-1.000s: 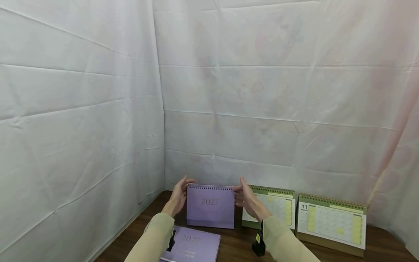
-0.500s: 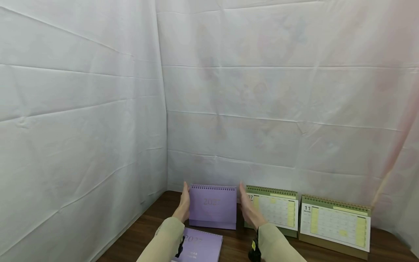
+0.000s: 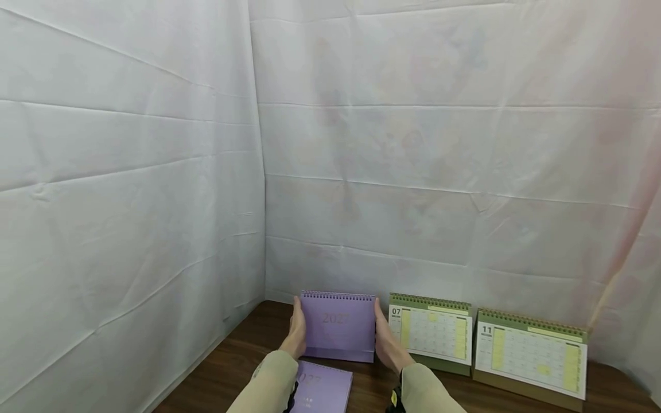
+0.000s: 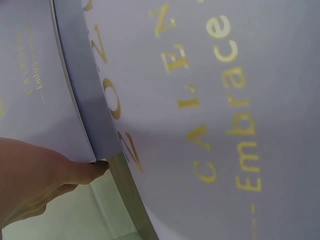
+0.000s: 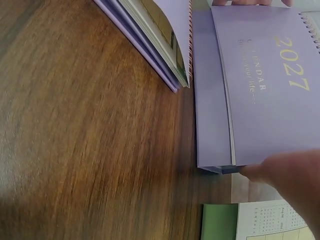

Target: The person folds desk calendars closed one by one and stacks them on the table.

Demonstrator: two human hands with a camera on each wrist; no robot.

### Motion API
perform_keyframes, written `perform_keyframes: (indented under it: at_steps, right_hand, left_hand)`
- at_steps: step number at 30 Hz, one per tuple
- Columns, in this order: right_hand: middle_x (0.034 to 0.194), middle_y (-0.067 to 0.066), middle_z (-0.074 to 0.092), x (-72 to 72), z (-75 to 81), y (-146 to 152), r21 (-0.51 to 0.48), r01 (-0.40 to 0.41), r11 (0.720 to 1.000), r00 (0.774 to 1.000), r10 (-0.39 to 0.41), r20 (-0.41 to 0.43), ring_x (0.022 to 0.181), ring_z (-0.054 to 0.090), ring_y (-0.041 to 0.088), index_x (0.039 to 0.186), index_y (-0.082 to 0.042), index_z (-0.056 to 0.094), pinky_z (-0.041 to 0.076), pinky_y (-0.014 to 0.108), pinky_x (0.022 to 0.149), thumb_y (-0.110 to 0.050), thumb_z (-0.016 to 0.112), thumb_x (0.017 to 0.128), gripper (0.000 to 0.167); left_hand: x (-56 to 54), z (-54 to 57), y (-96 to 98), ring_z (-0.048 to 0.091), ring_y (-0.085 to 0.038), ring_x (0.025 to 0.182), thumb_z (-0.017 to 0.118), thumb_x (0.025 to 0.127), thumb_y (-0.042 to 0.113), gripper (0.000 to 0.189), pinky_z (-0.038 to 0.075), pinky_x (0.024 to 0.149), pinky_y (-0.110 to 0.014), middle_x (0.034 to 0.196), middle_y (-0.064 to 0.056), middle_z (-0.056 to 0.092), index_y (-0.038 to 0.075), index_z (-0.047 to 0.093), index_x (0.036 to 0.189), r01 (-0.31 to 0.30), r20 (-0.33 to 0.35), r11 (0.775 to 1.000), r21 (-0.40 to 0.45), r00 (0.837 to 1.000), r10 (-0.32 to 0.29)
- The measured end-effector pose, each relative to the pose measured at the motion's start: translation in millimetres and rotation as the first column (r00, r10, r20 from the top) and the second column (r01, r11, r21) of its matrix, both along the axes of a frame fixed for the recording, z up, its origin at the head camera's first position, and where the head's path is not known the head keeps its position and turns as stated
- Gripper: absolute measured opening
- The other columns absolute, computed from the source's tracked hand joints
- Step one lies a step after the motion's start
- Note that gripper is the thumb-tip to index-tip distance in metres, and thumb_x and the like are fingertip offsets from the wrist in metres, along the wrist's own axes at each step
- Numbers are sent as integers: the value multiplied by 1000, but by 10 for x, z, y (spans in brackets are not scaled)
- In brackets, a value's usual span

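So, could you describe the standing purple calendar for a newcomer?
Find the brown wooden table by the white cloth. There, a purple spiral-bound calendar stands between the left hand and right hand. Its colour differs from the green-topped paper calendars; its upright stance, from the purple calendar lying in front.

Soft, diffuse light with faint shadows

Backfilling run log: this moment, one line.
left hand: touches standing purple calendar, left side | right hand: touches its right side | nearer: second purple calendar | to the right: 07 calendar, 11 calendar
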State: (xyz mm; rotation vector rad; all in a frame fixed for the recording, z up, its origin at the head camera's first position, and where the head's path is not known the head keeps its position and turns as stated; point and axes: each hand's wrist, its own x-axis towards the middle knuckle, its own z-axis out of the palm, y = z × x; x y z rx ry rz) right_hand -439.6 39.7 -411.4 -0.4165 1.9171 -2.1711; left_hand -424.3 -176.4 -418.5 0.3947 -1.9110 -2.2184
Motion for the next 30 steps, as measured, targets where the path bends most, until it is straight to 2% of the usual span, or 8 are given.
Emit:
perform_keyframes:
  at_steps: [9, 16, 20, 24, 30]
  right_hand:
    - [157, 17, -29, 24, -28, 16, 0, 1, 1000, 1000, -1, 17, 142, -25, 45, 152, -11, -19, -12, 66, 112, -70, 16, 96, 88]
    - [156, 16, -31, 71, 12, 21, -1, -36, 999, 999, 36, 14, 141, -25, 46, 151, -13, -21, -12, 67, 111, -69, 15, 96, 87]
    - [156, 16, -31, 91, 42, 30, 3, -21, 1000, 1000, 21, 17, 142, -26, 44, 152, -13, -20, -12, 66, 112, -71, 17, 95, 90]
    - [157, 15, -30, 127, 95, 46, 20, -23, 1000, 1000, 23, 11, 143, -26, 42, 153, -15, -19, -11, 66, 112, -72, 18, 94, 89]
    - [158, 14, -28, 169, 206, 64, 22, -54, 998, 999, 54, -5, 144, -24, 42, 153, -14, -19, -10, 66, 113, -73, 18, 94, 91]
  left_hand:
    - [25, -2, 36, -8, -50, 144, 18, 93, 74, 95, -2, 116, -63, 158, -26, -9, 4, 3, 155, 0, 18, 1000, 3, 1000, 0]
    - [57, 55, 19, -7, -49, 145, 20, 95, 70, 92, -2, 116, -62, 159, -27, -7, 2, 2, 155, 1, -9, 1000, 12, 1000, -1]
    - [52, 78, 8, -6, -47, 146, 19, 95, 71, 90, -2, 118, -60, 160, -24, -6, 5, 4, 155, 22, -19, 1000, -6, 1000, -22]
    - [66, 133, -3, -8, -45, 147, 19, 96, 68, 86, -3, 118, -59, 161, -22, -7, 7, 4, 156, 36, -33, 999, -10, 999, -36]
    - [110, 274, 1, -9, -42, 148, 19, 99, 63, 79, -4, 118, -58, 162, -18, -8, 11, 2, 156, 70, -64, 998, -9, 995, -70]
